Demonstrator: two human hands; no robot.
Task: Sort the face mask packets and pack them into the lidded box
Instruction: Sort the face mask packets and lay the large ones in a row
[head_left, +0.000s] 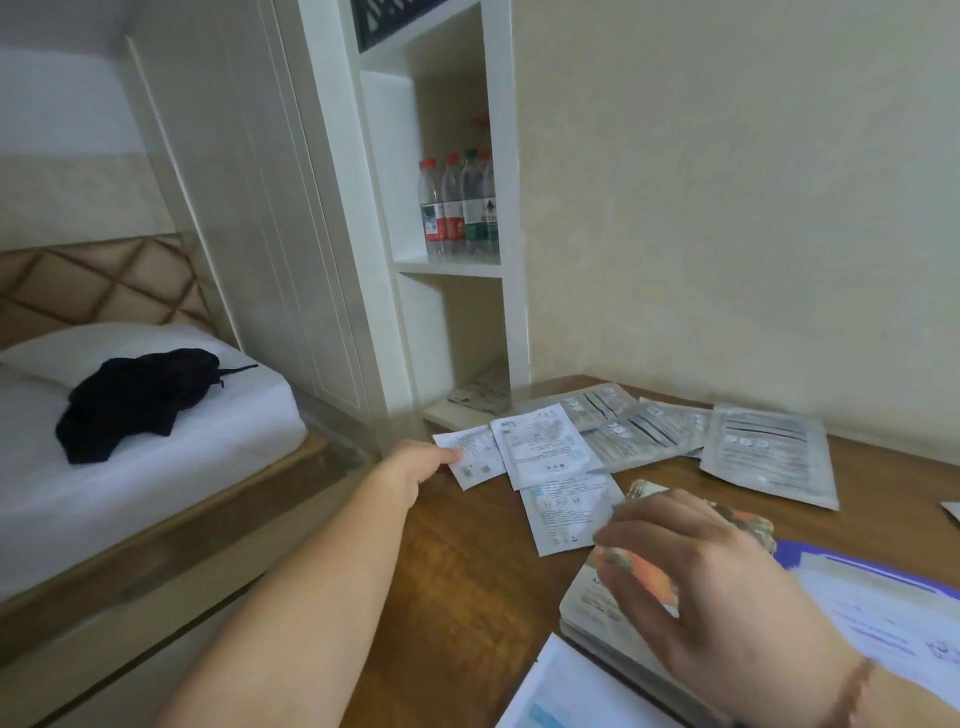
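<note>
Left hand (423, 467) outstretched (touching white packet (470, 457))

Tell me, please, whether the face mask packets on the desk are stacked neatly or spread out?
Spread out. The white packets and silver packets lie flat in a loose, overlapping scatter across the wooden desk; the left hand touches the leftmost one.

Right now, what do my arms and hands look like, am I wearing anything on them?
Both forearms are bare, with no sleeves in view and no gloves. The left hand shows no ring, watch or band. The right hand has a thin reddish-brown bracelet around the wrist, which looks like a cord or string of small beads; blur hides finer detail. No rings are visible on its fingers.
</note>
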